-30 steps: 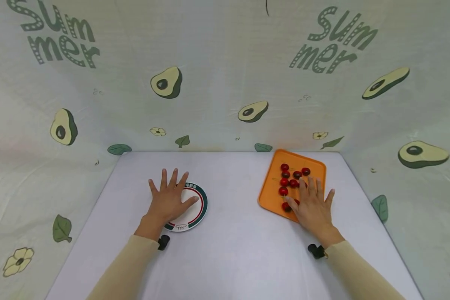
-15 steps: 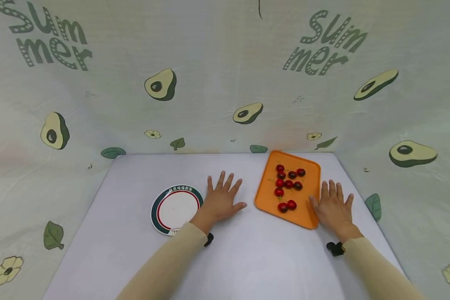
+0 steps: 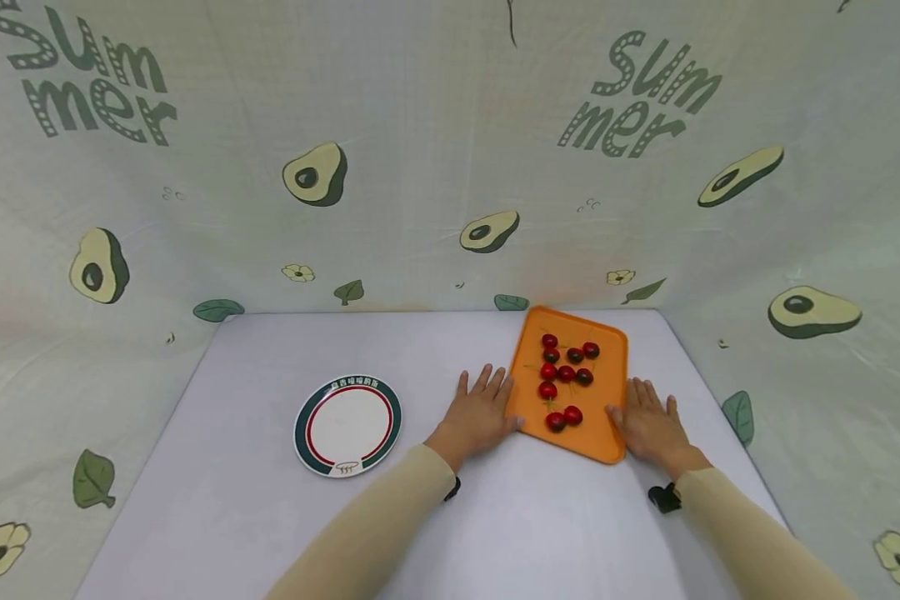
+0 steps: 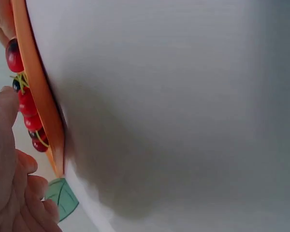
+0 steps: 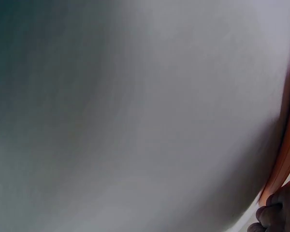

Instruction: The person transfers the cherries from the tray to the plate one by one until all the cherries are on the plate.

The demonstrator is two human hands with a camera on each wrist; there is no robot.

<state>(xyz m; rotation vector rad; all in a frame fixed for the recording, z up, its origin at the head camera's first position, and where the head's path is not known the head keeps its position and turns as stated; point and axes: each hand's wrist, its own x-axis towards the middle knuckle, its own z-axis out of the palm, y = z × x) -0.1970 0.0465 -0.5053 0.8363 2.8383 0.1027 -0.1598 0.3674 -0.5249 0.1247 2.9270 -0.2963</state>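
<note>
An orange tray (image 3: 598, 408) lies on the white table, with several red cherries (image 3: 566, 373) on it. At its left edge is my left hand (image 3: 478, 417), fingers extended forward and thumb at the rim. My right hand (image 3: 651, 423) lies along the opposite edge, its thumb reaching over the rim. In the left wrist view, the left hand (image 4: 9, 169) is beside the tray's side wall (image 4: 43, 96), its fingers slightly bent. The right wrist view shows only some dark fingertips (image 5: 273, 212) near the tray wall (image 5: 289, 140); the rest of that hand is out of frame.
A round white plate (image 3: 348, 425) with a green and red rim stands on the table (image 3: 270, 533), left of the left hand. Behind the table hangs a pale cloth (image 3: 405, 208) printed with avocados and leaves. A black wrist camera (image 3: 664, 498) shows by the right sleeve.
My left hand has moved right, from over the plate to the tray's left edge. My right hand has moved off the cherries to the tray's right edge. The tray and plate stay in place.
</note>
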